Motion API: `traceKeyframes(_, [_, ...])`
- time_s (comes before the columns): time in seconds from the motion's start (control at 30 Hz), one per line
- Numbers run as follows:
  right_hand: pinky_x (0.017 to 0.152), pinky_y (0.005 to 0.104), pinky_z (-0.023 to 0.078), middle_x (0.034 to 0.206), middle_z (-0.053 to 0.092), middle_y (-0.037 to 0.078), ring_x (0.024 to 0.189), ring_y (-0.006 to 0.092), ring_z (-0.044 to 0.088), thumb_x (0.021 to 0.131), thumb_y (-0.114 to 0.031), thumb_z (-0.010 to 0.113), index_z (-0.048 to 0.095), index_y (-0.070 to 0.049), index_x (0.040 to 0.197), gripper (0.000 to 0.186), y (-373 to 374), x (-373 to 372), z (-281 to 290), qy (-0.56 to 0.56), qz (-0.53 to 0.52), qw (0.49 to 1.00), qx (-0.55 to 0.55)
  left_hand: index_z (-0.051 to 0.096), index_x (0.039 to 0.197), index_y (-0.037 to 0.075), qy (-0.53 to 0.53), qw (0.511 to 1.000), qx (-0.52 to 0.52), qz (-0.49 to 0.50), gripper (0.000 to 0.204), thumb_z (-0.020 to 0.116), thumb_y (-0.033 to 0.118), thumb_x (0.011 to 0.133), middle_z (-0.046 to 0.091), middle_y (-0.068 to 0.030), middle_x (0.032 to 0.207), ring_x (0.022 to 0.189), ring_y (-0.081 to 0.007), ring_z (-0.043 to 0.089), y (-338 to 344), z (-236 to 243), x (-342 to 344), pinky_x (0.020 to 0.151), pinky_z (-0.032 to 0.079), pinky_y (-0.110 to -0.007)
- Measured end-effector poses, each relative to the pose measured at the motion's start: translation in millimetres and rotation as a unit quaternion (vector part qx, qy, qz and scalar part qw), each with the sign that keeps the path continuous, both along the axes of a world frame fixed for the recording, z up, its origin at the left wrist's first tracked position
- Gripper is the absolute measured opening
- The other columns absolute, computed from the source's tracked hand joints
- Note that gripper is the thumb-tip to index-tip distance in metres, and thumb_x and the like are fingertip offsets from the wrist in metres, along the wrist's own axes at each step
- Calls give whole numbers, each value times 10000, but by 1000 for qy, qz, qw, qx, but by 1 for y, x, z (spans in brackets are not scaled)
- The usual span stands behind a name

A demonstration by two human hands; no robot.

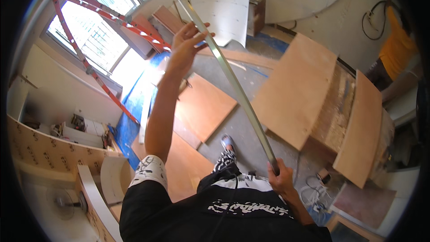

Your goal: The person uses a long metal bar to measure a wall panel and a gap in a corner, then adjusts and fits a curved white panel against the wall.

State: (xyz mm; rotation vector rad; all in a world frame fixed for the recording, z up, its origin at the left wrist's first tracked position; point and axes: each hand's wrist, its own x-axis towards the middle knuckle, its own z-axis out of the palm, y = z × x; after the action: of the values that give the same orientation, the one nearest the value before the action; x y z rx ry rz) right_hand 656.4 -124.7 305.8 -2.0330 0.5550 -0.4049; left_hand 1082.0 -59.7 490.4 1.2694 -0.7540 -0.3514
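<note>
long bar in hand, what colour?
The long bar is silvery grey-green; head view shows it best.

**Red and Blue Among Tan**

The strip (242,96) is tinted silvery green. The ladder (101,11) is coloured red, the floor sheet (125,136) bright blue, the board (298,92) light tan. The shirt (179,217) is coloured black, marked with white print; its sleeve hem (150,172) is patterned black on white. A co-worker's top (398,49) is coloured yellow-orange.

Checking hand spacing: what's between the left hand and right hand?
The long metal bar runs from left hand to right hand; head view.
</note>
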Motion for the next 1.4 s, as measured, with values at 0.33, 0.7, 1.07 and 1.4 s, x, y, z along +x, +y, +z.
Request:
traceKeyframes(0.33, [447, 403, 363, 574, 524, 136, 473, 230, 513, 913, -229, 657, 544, 2, 1084, 309, -23, 218, -16, 79, -15, 995, 67, 523, 1309, -40, -79, 997, -13, 5, 513, 688, -15, 824, 621, -130, 1238, 947, -210, 673, -87, 22, 341, 833, 528, -338])
traceKeyframes(0.7, [508, 457, 436, 604, 587, 182, 542, 366, 610, 943, -208, 588, 593, -1, 914, 209, -143, 604, -18, -35, -40, 999, -8, 465, 1339, 49, -37, 996, -85, -2, 471, 668, 101, 918, 566, -44, 1124, 933, -176, 618, -196, 71, 614, 733, 546, -333])
traceKeyframes(1.07, [436, 431, 353, 517, 485, 141, 416, 274, 468, 911, -195, 676, 557, -9, 872, 224, -295, 936, 105, -113, 62, 990, 55, 440, 1214, 29, -90, 976, -164, 107, 248, 533, 53, 985, 466, -42, 950, 625, -87, 464, -337, 164, 937, 506, 455, -238])
traceKeyframes(1.4, [404, 370, 291, 494, 448, 83, 419, 135, 375, 890, -136, 722, 598, -11, 1094, 269, -359, 1066, 13, -168, 57, 982, 65, 453, 1145, -12, -208, 961, -108, 145, 229, 570, 76, 969, 533, -101, 941, 648, -133, 554, -379, 250, 1161, 527, 512, -281])
